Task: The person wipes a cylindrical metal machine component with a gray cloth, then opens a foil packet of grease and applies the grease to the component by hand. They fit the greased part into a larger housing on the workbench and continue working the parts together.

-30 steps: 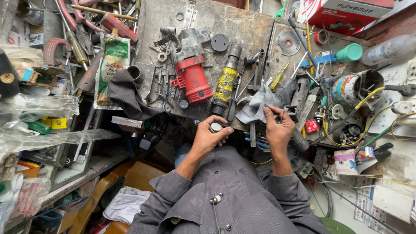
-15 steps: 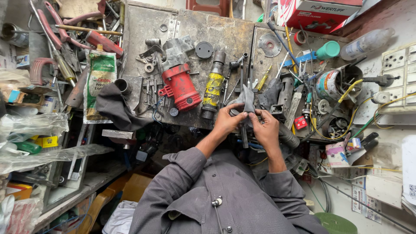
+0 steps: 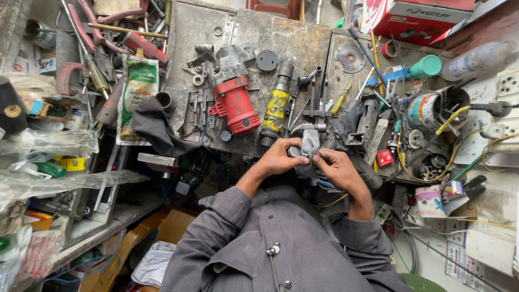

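My left hand and my right hand meet at the near edge of the metal workbench. Both pinch a grey cloth between them. A small dark round part is wrapped in the cloth under my left fingers, mostly hidden. Just beyond my hands lie a yellow cylindrical tool body and a red motor housing.
The bench holds wrenches, screwdrivers, a black round disc, a grinding disc and a black rag. Right: a tin of wires, a teal cap, a red box, wall sockets. Left: shelves with plastic bags.
My hands were apart, the left holding the small round part, the right the cloth. They have come together and the cloth now covers the part.
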`<state>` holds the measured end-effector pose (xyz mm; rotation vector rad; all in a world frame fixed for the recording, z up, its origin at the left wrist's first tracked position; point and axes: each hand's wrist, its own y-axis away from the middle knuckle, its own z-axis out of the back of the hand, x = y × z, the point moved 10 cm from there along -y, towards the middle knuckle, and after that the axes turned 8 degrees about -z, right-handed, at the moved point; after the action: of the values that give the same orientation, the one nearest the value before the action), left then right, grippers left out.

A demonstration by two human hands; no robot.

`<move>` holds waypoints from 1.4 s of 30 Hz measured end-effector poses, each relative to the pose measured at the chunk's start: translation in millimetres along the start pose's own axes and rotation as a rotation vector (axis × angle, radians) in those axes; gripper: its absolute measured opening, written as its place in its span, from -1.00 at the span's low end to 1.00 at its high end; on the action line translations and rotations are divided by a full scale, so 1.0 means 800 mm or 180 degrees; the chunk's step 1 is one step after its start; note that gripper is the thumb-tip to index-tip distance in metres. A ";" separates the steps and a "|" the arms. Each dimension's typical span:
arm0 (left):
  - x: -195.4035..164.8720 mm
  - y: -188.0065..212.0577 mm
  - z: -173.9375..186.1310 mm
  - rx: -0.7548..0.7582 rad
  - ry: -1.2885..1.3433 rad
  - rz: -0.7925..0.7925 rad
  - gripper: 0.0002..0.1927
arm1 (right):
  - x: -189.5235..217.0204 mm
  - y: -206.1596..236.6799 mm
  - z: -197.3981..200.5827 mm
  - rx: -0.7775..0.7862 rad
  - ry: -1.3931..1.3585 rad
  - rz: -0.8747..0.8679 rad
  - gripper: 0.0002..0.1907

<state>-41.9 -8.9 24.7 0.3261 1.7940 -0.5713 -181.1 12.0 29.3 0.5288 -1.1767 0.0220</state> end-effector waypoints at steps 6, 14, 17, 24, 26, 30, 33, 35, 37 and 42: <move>0.018 0.014 0.000 0.0007 0.0488 0.0544 -0.71 | 0.014 0.001 -0.008 0.0135 -0.0124 0.0409 -0.63; 0.010 0.025 -0.006 -0.0363 0.1469 0.0637 -0.74 | -0.011 -0.007 -0.039 -0.0190 -0.2958 0.0250 -0.70; 0.012 0.029 0.006 -0.0496 0.1320 0.0881 -0.74 | -0.011 -0.008 -0.040 0.0020 -0.2540 0.0029 -0.70; -0.051 0.018 0.013 0.0361 -0.0597 0.0083 -0.74 | 0.058 0.010 -0.027 0.0218 0.0001 0.0758 -0.79; -0.048 0.024 0.011 0.0661 -0.1283 0.0297 -0.71 | 0.060 0.011 -0.032 0.0371 0.0223 0.0565 -0.79; -0.058 0.028 0.013 0.0261 -0.0663 0.0092 -0.72 | 0.021 0.006 -0.030 0.0301 0.0071 -0.0553 -0.76; -0.045 0.031 0.023 0.0044 -0.0383 0.0194 -0.76 | 0.040 0.003 -0.028 -0.0037 0.0033 0.0108 -0.75; -0.018 0.041 0.029 -0.0054 -0.0075 0.0747 -0.79 | 0.049 0.007 -0.034 -0.0202 -0.0326 0.0537 -0.74; -0.018 0.041 0.033 -0.0161 0.0344 0.0593 -0.76 | 0.023 -0.004 -0.053 -0.0155 -0.1474 0.0024 -0.77; -0.021 0.044 0.035 -0.0413 0.0905 0.0370 -0.76 | 0.006 -0.009 -0.093 0.0214 -0.3627 -0.0099 -0.75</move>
<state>3.1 6.6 27.2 0.4362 2.0590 -0.3365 -112.6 34.5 10.0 0.6322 -2.2804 -0.3045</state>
